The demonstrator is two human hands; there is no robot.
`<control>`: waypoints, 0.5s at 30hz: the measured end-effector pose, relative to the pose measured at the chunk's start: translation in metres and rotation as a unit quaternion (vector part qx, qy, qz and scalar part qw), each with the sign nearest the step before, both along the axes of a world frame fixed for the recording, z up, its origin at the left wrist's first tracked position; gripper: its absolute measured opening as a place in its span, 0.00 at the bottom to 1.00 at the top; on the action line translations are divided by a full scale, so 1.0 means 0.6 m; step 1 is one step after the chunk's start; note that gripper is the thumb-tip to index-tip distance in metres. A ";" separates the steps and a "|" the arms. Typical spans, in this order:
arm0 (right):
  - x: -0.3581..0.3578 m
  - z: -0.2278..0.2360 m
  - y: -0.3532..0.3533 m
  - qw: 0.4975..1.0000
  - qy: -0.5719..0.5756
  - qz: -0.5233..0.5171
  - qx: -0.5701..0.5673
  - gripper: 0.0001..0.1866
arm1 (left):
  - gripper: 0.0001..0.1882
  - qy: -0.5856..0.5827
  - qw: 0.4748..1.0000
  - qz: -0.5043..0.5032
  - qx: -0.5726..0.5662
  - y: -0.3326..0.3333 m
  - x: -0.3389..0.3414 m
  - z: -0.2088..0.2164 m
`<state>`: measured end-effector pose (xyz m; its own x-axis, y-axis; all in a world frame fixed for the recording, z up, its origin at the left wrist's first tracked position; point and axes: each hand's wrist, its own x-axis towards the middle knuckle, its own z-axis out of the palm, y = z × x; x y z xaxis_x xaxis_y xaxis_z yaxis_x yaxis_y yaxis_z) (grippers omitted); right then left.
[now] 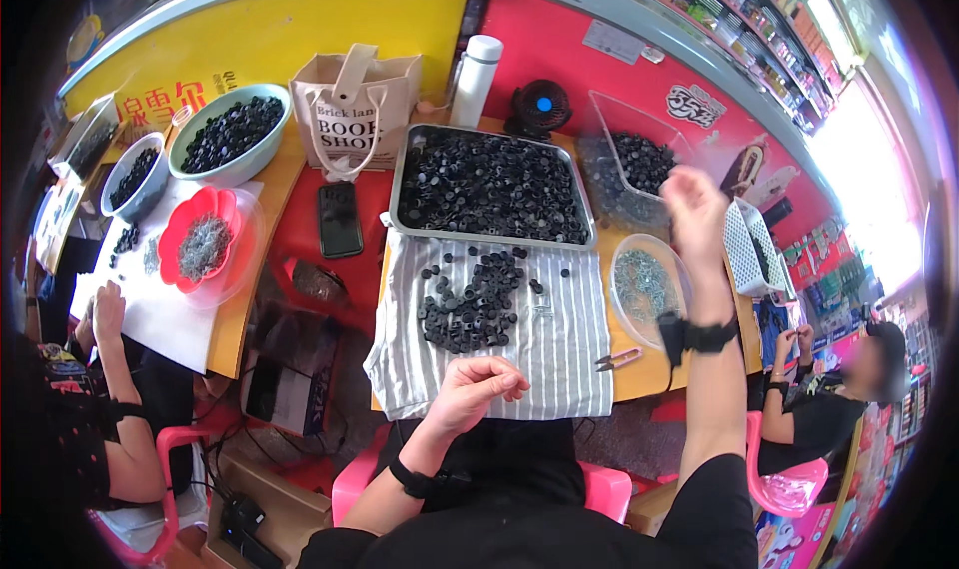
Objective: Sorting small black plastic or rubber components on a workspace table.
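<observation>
My left hand [474,393] is just above the near edge of a striped cloth [574,339], thumb and fingers pinched together. What they hold, if anything, is too small to make out. A loose pile of small round black plastic caps [468,304] lies on the cloth beyond it. My right hand [696,209] is raised at the near right corner of a clear plastic bin [599,129] of black parts; motion smears its fingers. Below that hand stands a round clear tub [683,287] holding small metallic pieces [642,281].
Behind the cloth stands a metal tray [589,231] of black caps. Thread snips [619,359] lie right of the cloth. Farther back are a tote bag [400,74], white bottle [478,79] and small fan [540,107]. A phone [340,219] lies left. People sit working at both sides.
</observation>
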<state>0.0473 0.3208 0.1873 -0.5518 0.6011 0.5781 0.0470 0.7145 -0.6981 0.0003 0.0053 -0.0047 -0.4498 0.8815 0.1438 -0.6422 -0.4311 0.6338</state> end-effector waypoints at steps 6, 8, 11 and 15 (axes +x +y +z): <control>-0.019 -0.178 -0.190 0.942 -0.237 0.236 -0.018 0.10 | 0.06 -0.016 1.000 -0.019 -0.013 -0.006 0.003 0.002; -0.040 -0.189 -0.219 0.937 -0.244 0.249 -0.028 0.10 | 0.06 -0.021 1.000 -0.018 -0.010 -0.005 0.001 0.001; -0.070 -0.196 -0.240 0.926 -0.248 0.284 0.021 0.11 | 0.06 -0.024 0.999 -0.019 -0.019 -0.003 0.005 -0.004; -0.090 -0.215 -0.239 0.901 -0.233 0.313 0.188 0.12 | 0.06 -0.027 0.999 -0.015 -0.018 0.000 0.009 -0.008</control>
<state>-0.0065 0.1775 0.0585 -0.9502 -0.1024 0.2942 -0.2225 0.8843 -0.4105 0.0054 0.0051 -0.0095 -0.4289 0.8991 0.0877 -0.6882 -0.3881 0.6130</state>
